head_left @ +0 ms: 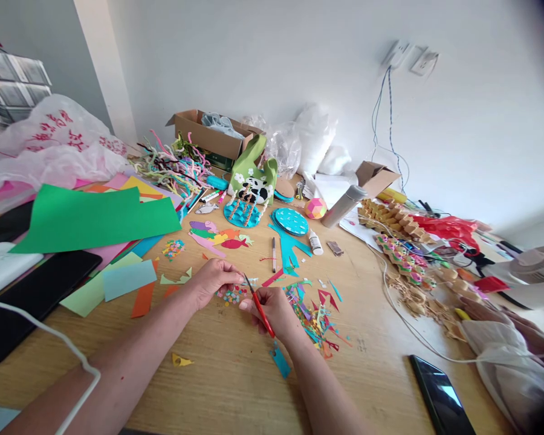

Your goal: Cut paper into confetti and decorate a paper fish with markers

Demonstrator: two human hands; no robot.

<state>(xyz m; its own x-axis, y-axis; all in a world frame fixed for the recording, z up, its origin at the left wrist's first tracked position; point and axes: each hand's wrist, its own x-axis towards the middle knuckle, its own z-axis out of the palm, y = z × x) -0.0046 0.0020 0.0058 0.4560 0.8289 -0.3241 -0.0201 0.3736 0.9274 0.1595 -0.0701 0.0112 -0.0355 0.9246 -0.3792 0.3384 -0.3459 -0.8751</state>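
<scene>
Red-handled scissors (263, 311) are in my right hand (272, 307), their dark blades pointing up and left. My left hand (215, 281) is pinched closed close to the blade tips; whatever its fingertips hold is too small to make out. Beneath the hands lies a small heap of round paper dots (233, 295). A pile of colourful paper scraps (315, 317) spreads to the right of my right hand. Paper fish cut-outs (234, 243) lie beyond my left hand, and a blue paper scrap (280, 360) rests nearer to me.
Coloured paper sheets (104, 219) cover the left side, with a white cable (72, 347) crossing over my left forearm. A pen (274, 254), glue bottle (315, 243) and grey cylinder (343, 206) stand or lie farther back. A phone (439, 393) lies at right.
</scene>
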